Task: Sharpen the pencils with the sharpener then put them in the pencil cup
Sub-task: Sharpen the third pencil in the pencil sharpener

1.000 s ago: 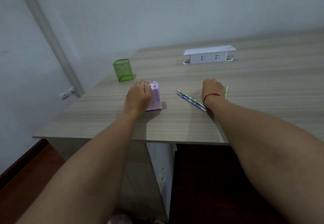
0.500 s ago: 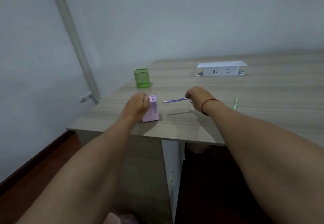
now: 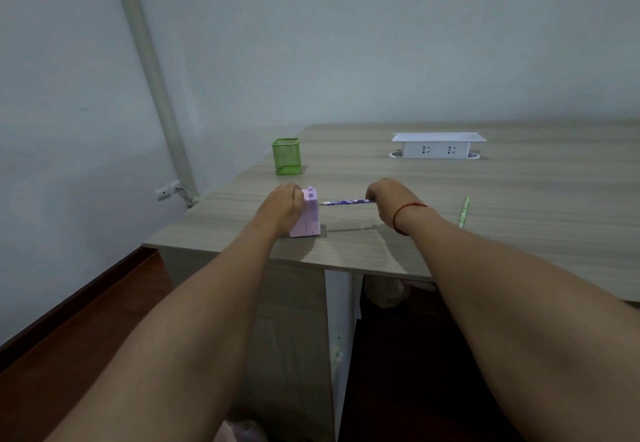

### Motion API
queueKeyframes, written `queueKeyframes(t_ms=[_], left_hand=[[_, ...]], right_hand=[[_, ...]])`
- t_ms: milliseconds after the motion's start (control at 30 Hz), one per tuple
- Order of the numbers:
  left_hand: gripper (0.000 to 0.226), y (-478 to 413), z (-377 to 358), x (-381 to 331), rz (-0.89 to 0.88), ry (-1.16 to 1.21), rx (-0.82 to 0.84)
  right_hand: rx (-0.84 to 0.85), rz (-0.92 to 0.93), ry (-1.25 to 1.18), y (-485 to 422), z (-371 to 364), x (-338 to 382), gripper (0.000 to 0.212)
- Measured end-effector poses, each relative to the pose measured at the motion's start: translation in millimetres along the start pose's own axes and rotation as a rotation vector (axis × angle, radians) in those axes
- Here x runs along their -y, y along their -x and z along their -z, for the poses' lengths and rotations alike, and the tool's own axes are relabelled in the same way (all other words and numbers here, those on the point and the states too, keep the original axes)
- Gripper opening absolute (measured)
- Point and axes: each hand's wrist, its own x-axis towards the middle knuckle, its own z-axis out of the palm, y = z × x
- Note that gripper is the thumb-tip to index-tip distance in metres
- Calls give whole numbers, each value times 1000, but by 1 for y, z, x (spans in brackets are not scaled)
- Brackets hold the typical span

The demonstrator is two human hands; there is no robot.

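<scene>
A pale pipe (image 3: 152, 74) is seen running up the wall at the far left. A green mesh pencil cup (image 3: 286, 156) is stood upright near the left back corner of the wooden table (image 3: 540, 196), with nothing seen inside it. In front of it, a pink sharpener (image 3: 309, 215) is gripped by the left hand (image 3: 281, 204), whose fingers are curled round its left side. A purple patterned pencil (image 3: 346, 202) is held level above the table, its tip pointed at the sharpener's right face and just beside it; whether they touch cannot be told. Its other end is pinched in the closed fingers of the right hand (image 3: 388, 196), and a red string (image 3: 408, 210) is worn at that wrist. A white socket box (image 3: 438, 146) is set further back. A green pencil (image 3: 464, 211) is left lying on the table to the right of the right hand, apart from it.
</scene>
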Motion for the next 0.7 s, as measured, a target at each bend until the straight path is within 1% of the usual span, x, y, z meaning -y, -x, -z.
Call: queueKeyframes(t_ms=[300,400,467,600,700], left_hand=[[32,0,-3,0,2,25,-31],[28,-1,-2,-2,-5,22,-17],[29,0,-1,-2,2,19,-13],[30,1,0,-3,12,2,-13],[31,0,-1,-2,17,-43,-22]], right_hand=[[25,-10,15,2,-3,17,39],[16,-20,30,-1,-4,19,32],[39,-29,53,-2,-4,19,28],[96,8,74,-8,-7,24,26],[77,10,77,-12,-10,26,26]])
